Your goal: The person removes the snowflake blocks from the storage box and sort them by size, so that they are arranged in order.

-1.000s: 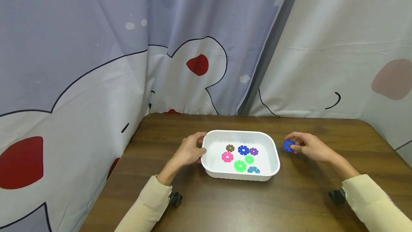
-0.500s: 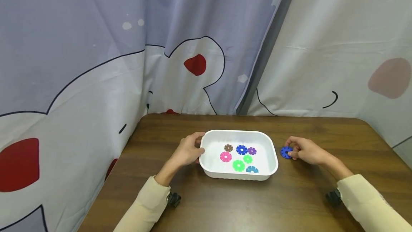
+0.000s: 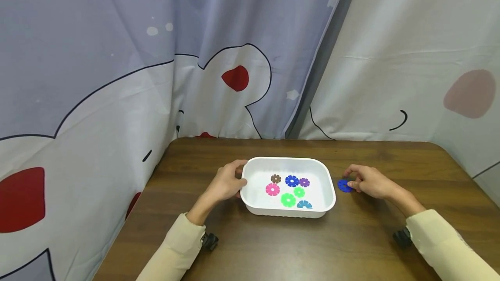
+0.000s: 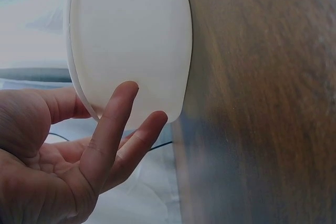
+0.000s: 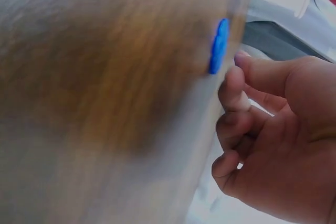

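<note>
My left hand (image 3: 224,182) holds the left end of a white plastic basin (image 3: 287,212). In the left wrist view the thumb reaches the basin's rim while two fingers extend along its outer wall (image 4: 136,35). To the right of the basin, a blue notched plastic disc (image 3: 343,186) lies flat on the table. My right hand (image 3: 369,181) is just over its right edge. In the right wrist view the fingers are loosely bent, and the blue disc (image 5: 219,48) shows a little apart from the thumb and index tips.
Inside the basin lie several notched discs, among them a pink one (image 3: 272,189), a large green one (image 3: 288,200) and a brown one (image 3: 275,178). The front wall partly hides a teal disc (image 3: 304,204). Patterned curtains (image 3: 218,16) hang behind the brown table (image 3: 254,246).
My right hand has brought the blue disc down and left, toward the basin. Held tilted earlier, the disc now lies flat on the table. My left hand stays at the basin.
</note>
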A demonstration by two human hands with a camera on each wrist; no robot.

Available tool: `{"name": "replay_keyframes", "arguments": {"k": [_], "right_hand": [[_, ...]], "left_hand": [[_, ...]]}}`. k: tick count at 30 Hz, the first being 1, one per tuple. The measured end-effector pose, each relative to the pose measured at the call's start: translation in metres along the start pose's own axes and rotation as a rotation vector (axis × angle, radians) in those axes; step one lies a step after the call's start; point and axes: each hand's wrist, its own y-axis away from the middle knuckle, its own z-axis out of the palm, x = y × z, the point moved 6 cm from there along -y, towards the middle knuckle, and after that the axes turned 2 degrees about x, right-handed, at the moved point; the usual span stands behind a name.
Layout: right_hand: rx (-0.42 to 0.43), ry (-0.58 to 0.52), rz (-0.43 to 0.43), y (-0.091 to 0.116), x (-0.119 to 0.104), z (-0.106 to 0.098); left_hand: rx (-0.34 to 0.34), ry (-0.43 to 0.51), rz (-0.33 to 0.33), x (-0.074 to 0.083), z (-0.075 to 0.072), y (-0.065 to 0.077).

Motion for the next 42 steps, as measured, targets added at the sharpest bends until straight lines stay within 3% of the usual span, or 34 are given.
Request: {"name": "replay_keyframes", "arguments": {"k": [7, 14, 19, 25, 33, 38, 42], "right_hand": [[0.095, 0.065, -0.074, -0.008, -0.028, -0.011], [0.121, 0.068, -0.132, -0.013, -0.059, -0.013], [0.123, 0.050, -0.174, -0.016, -0.076, -0.008], [0.132, 0.141, -0.238, -0.019, -0.097, 0.008], [-0.005, 0.233, -0.358, -0.022, -0.129, 0.040], [-0.102, 0.271, -0.369, -0.022, -0.136, 0.057], [-0.128, 0.317, -0.393, -0.024, -0.139, 0.066]], "left_hand": [[0.007, -0.015, -0.001, 0.001, -0.001, 0.000], [0.005, -0.026, -0.010, 0.000, 0.001, 0.000], [0.008, -0.027, -0.011, 0.000, 0.000, 0.000], [0.002, -0.017, -0.003, -0.001, 0.001, -0.001], [-0.005, -0.001, -0.013, -0.001, 0.001, 0.000], [-0.011, 0.023, -0.013, 0.000, 0.001, 0.000], [-0.007, 0.017, -0.003, -0.002, 0.002, -0.001]]}}
